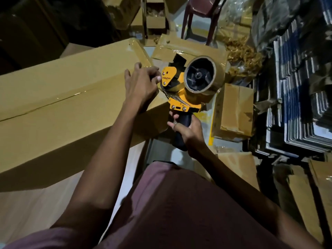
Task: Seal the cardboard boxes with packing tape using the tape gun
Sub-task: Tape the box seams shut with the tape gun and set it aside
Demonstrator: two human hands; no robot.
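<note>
Cardboard fills my left: the long box (62,97) runs left to right, its taped seam ending just beside my left hand (142,83), whose fingertips pinch the tape end at the tape gun (185,87). My right hand (186,132) grips the gun's black handle nearer me. Farther right, a small box (235,108) sits closed, contents hidden.

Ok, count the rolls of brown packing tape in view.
1. The glossy brown roll of packing tape sits on the yellow and black tape gun, gripped by the right hand. Others may be hidden among the clutter.
</note>
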